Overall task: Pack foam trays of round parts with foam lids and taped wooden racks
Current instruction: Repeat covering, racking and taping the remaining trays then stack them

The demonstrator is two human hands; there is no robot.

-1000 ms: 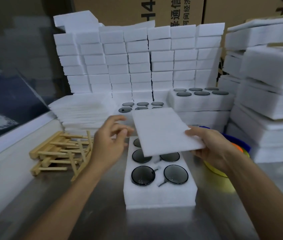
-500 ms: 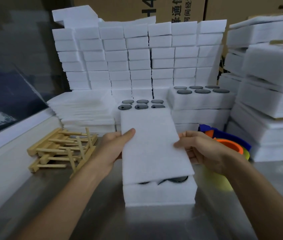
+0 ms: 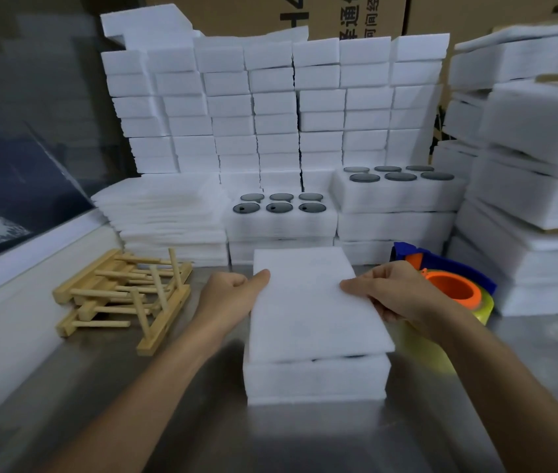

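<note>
A: Lid [image 3: 311, 302] of white foam sits on the foam tray [image 3: 315, 377] at the centre of the frame, on the steel worktop [image 3: 202, 421].

B: Flush?

A: Not quite. Its near edge is raised a little, with dark round parts just showing in the gap.

B: And the hands?

A: The left hand [image 3: 228, 295] pinches the lid's left edge, thumb on top. The right hand [image 3: 390, 291] grips the right edge, fingers curled.

B: Anything around it?

A: Wooden racks [image 3: 124, 295] lie in a loose pile at the left. A tape dispenser [image 3: 448, 285] sits behind the right hand. Two open trays of parts [image 3: 279, 206] stand further back, centre.
</note>
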